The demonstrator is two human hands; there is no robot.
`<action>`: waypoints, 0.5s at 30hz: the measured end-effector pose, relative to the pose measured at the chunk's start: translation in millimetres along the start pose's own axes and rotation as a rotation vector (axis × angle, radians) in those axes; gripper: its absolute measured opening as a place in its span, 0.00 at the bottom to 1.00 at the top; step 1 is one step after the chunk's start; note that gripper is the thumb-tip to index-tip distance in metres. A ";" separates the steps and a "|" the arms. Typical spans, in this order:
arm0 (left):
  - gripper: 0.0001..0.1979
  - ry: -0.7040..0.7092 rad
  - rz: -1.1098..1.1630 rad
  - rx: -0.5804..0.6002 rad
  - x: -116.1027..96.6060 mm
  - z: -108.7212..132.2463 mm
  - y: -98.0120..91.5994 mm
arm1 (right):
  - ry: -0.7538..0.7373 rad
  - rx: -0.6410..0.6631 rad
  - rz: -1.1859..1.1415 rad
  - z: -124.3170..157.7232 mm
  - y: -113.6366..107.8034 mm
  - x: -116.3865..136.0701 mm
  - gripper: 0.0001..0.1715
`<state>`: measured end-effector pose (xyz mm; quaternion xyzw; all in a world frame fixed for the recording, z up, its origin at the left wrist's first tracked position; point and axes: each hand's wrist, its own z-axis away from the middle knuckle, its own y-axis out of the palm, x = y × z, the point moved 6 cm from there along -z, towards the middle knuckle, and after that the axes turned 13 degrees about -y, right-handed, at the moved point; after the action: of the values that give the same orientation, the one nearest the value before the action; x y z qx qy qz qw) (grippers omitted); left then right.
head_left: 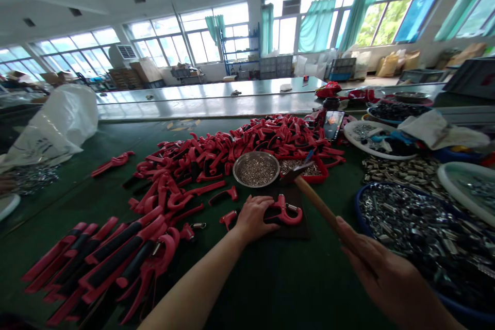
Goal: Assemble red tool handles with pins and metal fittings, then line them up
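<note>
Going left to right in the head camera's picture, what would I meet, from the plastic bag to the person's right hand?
Plastic bag, lone red part, left hand, red hooked part, hammer, right hand.

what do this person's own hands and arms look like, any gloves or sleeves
Both the left hand and the right hand are bare, without gloves. The left forearm is bare too, with no sleeve, watch or bracelet showing. The right hand is slightly blurred; little beyond it is in view.
</note>
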<state>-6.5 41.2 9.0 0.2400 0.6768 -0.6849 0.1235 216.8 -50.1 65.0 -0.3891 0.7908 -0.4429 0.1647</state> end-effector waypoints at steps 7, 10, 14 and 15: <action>0.33 0.002 -0.011 0.000 -1.5 0.4 -1.4 | 0.030 0.174 -0.106 13.3 15.7 -1.9 0.30; 0.33 0.012 -0.012 -0.006 -2.4 1.6 -2.2 | -0.002 0.039 -0.032 13.4 2.7 1.5 0.33; 0.32 0.006 -0.020 -0.015 -3.2 1.8 -3.6 | 0.010 0.039 -0.093 17.3 11.0 1.8 0.31; 0.32 0.000 -0.025 -0.017 -3.6 1.3 -3.4 | 0.040 0.076 -0.148 18.7 16.5 -0.9 0.30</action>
<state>-5.3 39.5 13.7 0.2303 0.6857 -0.6805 0.1170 220.9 -55.1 41.0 -0.4310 0.7455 -0.4913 0.1304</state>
